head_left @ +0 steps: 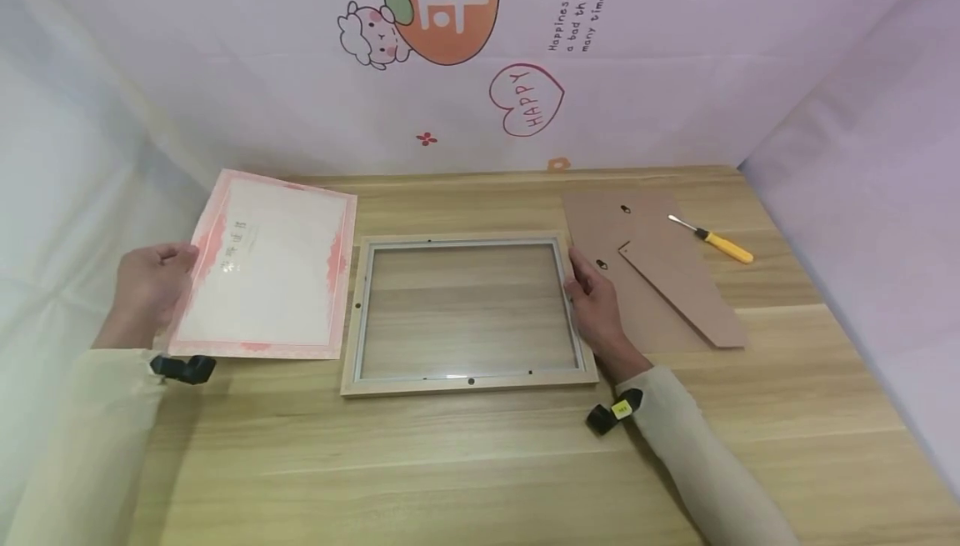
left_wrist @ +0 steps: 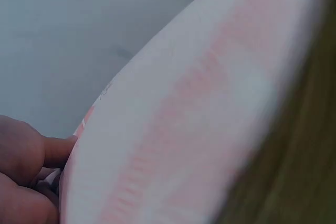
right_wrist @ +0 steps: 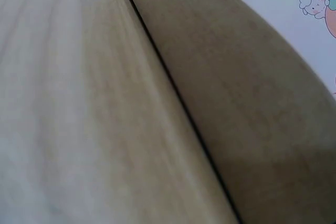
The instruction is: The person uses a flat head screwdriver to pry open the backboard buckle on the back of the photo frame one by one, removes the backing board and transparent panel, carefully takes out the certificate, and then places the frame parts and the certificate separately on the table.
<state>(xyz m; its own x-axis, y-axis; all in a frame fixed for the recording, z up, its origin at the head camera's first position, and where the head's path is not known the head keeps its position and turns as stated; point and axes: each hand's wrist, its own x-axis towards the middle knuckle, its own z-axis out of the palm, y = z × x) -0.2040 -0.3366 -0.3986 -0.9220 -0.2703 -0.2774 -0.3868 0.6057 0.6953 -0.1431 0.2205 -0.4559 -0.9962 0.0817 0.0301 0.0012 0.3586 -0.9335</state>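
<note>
My left hand [head_left: 153, 283] pinches the left edge of a paper certificate [head_left: 285, 271] with a pink border and a pale middle. The sheet is held up at a tilt, its right edge close to the frame. In the left wrist view, thumb and finger meet at the margin of the bowed certificate [left_wrist: 173, 103]. A light wooden picture frame [head_left: 465, 388] lies on the table with a clear pane in it. My right hand [head_left: 597, 304] grips the frame's right side. The right wrist view shows a close wooden surface and no fingers.
Right of the frame lies a brown backing board [head_left: 652, 279] with a stand leg, partly under my right hand. A screwdriver [head_left: 723, 246] with a yellow handle lies at its upper right. Behind the wooden table [head_left: 450, 471] hangs a printed white cloth [head_left: 285, 96].
</note>
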